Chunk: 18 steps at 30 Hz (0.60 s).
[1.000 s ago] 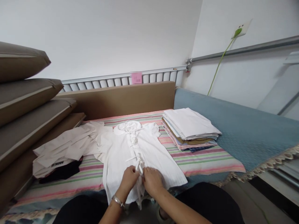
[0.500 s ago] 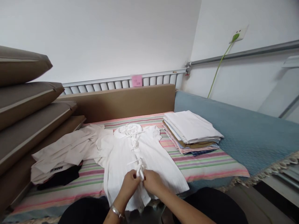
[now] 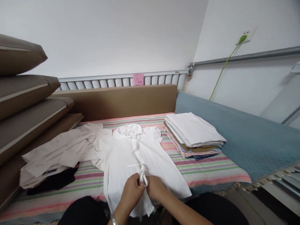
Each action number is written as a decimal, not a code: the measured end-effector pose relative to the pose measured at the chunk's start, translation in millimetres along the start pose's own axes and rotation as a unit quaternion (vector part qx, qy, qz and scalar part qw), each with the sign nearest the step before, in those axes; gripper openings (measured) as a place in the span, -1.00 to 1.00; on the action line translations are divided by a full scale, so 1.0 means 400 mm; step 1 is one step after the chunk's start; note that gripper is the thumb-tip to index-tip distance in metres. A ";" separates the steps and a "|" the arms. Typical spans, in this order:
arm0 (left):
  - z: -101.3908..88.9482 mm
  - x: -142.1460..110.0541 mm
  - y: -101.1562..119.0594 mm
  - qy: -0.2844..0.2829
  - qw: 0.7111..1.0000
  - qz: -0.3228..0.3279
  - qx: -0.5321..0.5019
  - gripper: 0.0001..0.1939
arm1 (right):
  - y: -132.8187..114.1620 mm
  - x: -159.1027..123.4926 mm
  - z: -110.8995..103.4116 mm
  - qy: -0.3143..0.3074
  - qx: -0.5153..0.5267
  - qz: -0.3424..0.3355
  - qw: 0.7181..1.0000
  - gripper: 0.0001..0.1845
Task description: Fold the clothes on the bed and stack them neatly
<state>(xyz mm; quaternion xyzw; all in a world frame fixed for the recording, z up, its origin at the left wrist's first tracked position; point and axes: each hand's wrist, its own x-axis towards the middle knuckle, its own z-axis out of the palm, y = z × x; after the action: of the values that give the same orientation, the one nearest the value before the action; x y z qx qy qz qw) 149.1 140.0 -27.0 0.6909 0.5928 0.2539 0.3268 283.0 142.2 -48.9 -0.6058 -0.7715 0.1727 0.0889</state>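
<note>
A white short-sleeved blouse [image 3: 122, 156] with a round collar lies spread front up on the striped cover, its lower hem toward me. White ribbon ties [image 3: 142, 173] form loops near the middle of its lower front. My left hand [image 3: 133, 187] pinches the ties between thumb and fingers. My right hand [image 3: 153, 187] is closed close beside it at the loops, its fingertips partly hidden behind the ribbon. Both hands meet over the lower front of the blouse.
Folded clothes [image 3: 194, 131] are stacked at the right on the striped cover [image 3: 211, 170]. A crumpled pale shirt [image 3: 63, 147] and a black garment [image 3: 53, 181] lie left. Brown cushions [image 3: 28, 109] pile up at far left. A blue-covered armrest [image 3: 239, 131] borders the right side.
Both hands have stayed at the ribbon ties, and the loop between them stands out larger. The blouse's lower front edge has shifted slightly toward me. The camera view has moved a little.
</note>
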 end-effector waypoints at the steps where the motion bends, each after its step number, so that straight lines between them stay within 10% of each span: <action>1: 0.013 0.002 -0.010 -0.017 1.000 -0.002 -0.005 -0.92 | -0.001 0.002 -0.001 -0.013 -0.001 -0.003 1.000 -0.81; 9: 0.081 -0.021 -0.084 -0.120 0.992 -0.019 -0.025 -0.79 | 0.046 0.004 -0.055 -0.103 0.081 0.006 0.991 -0.78; 13: 0.015 -0.027 -0.084 -0.179 0.984 -0.005 -0.024 -0.71 | 0.048 0.047 -0.121 0.029 0.089 0.070 0.993 -0.71; 18: -0.086 0.046 -0.151 0.046 0.984 0.092 0.147 -0.55 | -0.005 0.108 -0.062 0.120 0.043 -0.100 0.987 -0.46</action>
<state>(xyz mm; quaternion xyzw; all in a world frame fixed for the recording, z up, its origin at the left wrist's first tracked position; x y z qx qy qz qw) 87.4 168.4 -50.4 0.7708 0.5718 0.2242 0.1691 279.1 187.6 -28.2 -0.5377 -0.8037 0.1222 0.2234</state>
